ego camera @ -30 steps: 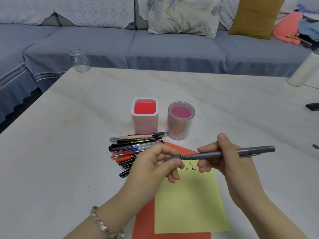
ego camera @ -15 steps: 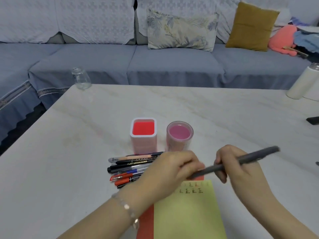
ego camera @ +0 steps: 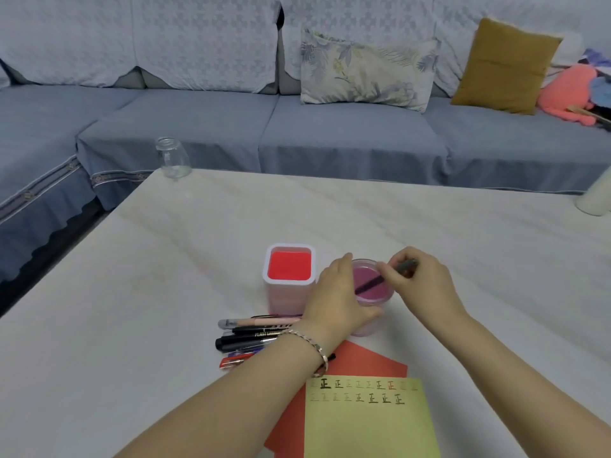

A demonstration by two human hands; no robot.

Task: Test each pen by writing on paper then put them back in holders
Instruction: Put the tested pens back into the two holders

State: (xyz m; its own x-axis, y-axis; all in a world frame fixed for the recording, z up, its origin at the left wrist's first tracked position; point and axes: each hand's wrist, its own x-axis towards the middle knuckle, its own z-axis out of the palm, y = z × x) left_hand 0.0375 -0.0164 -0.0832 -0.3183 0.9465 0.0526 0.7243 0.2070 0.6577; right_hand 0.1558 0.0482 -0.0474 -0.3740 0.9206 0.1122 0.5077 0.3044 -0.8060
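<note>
My right hand [ego camera: 420, 282] pinches a grey pen [ego camera: 372, 285] and holds it tip-down inside the round pink holder [ego camera: 380, 294]. My left hand [ego camera: 340, 299] grips the near left side of that holder. A square white holder with a red inside [ego camera: 289, 280] stands just to its left. Several pens [ego camera: 251, 338] lie in a pile on the table in front of the square holder, partly hidden by my left wrist. A yellow paper [ego camera: 370, 421] with rows of written marks lies on a red sheet [ego camera: 363, 363] near the front edge.
A small glass jar [ego camera: 172, 158] stands at the table's [ego camera: 165, 292] far left corner. A white cylinder [ego camera: 595, 196] sits at the far right edge. A grey-blue sofa with cushions runs behind the table.
Both hands moved forward from above the paper to the round pink holder. The left hand let go of the pen and took the holder; the right hand lowered the pen into it.
</note>
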